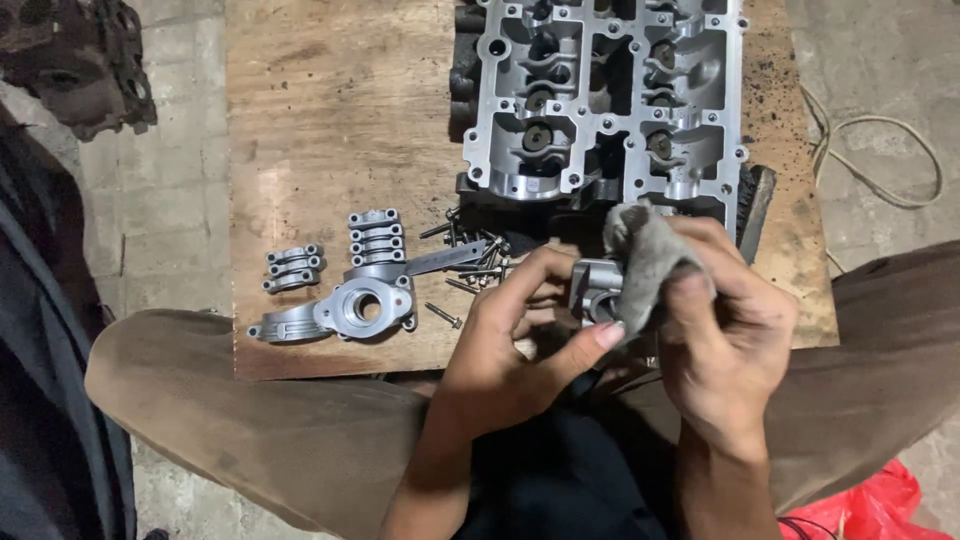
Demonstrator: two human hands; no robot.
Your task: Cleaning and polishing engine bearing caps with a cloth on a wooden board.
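Head view looks down on a person's lap and a wooden board (330, 120) on the floor. Left hand (510, 340) is closed around a small metal bearing cap (592, 290), thumb and fingers pinching it near the board's near edge. Right hand (725, 330) grips a grey rag (645, 255) pressed against the same cap. Far on the board lies an aluminium cylinder head (600, 95), its pockets holding valve springs and rocker parts. Left of the hands, more bearing caps (375, 235) stand in short rows, with a larger round-bored housing (355, 308) nearer. Loose bolts (470, 262) lie scattered between the caps and the hands. A red plastic bag (880, 510) shows at near right
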